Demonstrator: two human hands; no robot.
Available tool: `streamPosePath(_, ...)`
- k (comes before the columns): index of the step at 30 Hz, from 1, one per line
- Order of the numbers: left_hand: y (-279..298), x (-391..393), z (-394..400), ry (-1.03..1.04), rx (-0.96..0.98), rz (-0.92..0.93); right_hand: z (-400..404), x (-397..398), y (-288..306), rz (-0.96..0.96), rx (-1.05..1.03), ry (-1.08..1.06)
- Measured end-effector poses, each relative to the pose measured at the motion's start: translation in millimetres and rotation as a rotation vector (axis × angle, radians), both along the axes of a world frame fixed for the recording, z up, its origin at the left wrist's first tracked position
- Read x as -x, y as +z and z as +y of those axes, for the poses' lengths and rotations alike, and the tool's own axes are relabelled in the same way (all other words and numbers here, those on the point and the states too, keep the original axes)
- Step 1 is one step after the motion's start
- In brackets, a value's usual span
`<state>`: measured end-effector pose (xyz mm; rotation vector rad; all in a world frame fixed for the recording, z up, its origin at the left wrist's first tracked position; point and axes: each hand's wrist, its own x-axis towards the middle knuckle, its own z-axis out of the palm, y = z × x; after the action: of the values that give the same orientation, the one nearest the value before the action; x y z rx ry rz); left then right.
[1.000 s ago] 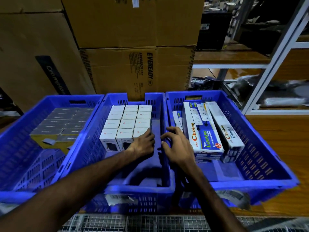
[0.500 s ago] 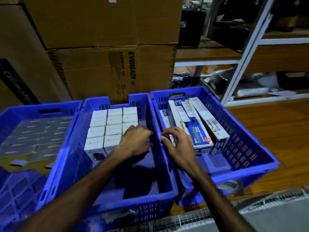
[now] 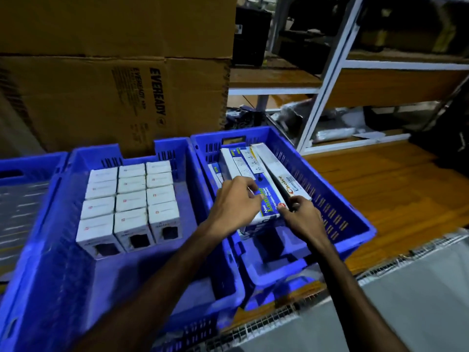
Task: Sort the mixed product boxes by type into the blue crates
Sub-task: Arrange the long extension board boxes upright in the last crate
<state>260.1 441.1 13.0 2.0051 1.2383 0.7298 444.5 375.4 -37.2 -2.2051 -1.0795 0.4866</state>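
Observation:
The right blue crate (image 3: 337,207) holds long blue-and-white "Choice Lumino" boxes in a stack. My left hand (image 3: 234,203) curls its fingers over the left edge of the top long box (image 3: 247,165). My right hand (image 3: 302,218) pinches that box's near right corner, thumb on top. Another long box (image 3: 278,171) leans tilted against the crate's right wall, right beside the held one. The middle blue crate (image 3: 175,153) holds small white boxes (image 3: 130,199) packed upright in neat rows. The left blue crate (image 3: 22,165) is blurred at the frame's edge, with grey boxes inside.
Large brown cardboard cartons (image 3: 114,97) stand stacked right behind the crates. A white metal shelf frame (image 3: 327,85) with wooden shelves and wrapped goods rises at the right. Wooden surface (image 3: 380,189) lies to the right of the crates. A wire mesh edge (image 3: 291,316) runs in front.
My left hand left the middle crate and moved right onto the top long box. My right hand slid to that box's near right corner. The view has swung right.

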Motion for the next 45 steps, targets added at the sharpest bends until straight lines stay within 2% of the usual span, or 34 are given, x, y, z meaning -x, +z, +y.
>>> streamPosePath(4, -4, -35, 9, 0.032, 0.057, 0.083, 19, -24, -13, -0.011, 0.197, 0.096)
streamPosePath(8, -14, -70, 23, 0.208, 0.174, 0.374, 35, -44, -18, 0.115, 0.259, 0.278)
streamPosePath(11, -30, -95, 31, 0.322, 0.273, 0.483, 44, -61, -22, 0.066, 0.318, 0.443)
streamPosePath(14, -47, -117, 31, 0.428, 0.386, 0.496, 52, -73, -23, 0.142, 0.3, 0.6)
streamPosePath(18, -52, -142, 27, 0.556, 0.416, 0.482, 59, -80, -14, 0.16, 0.296, 0.809)
streamPosePath(25, -43, -146, 29, 0.657, 0.476, 0.416, 55, -90, -10, 0.286, 0.319, 0.868)
streamPosePath(28, -33, -130, 31, 0.731, 0.516, 0.238, 54, -91, -11, 0.372, 0.337, 0.793)
streamPosePath(31, -23, -101, 35, 0.736, 0.588, -0.144, 56, -97, -21, 0.346, 0.325, 0.765)
streamPosePath(33, -19, -84, 35, 0.6, 0.698, -0.43, 61, -98, -22, 0.346, 0.33, 0.743)
streamPosePath(36, -9, -69, 26, 0.457, 0.793, -0.707, 62, -92, -11, 0.308, 0.323, 0.703)
streamPosePath(38, -6, -65, 19, 0.439, 0.829, -0.807, 66, -88, -10, 0.322, 0.289, 0.696)
streamPosePath(41, -4, -62, 11, 0.428, 0.824, -0.856, 74, -82, -13, 0.384, 0.272, 0.656)
streamPosePath(45, -5, -55, 8, 0.42, 0.807, -0.87, 75, -69, -12, 0.27, 0.31, 0.67)
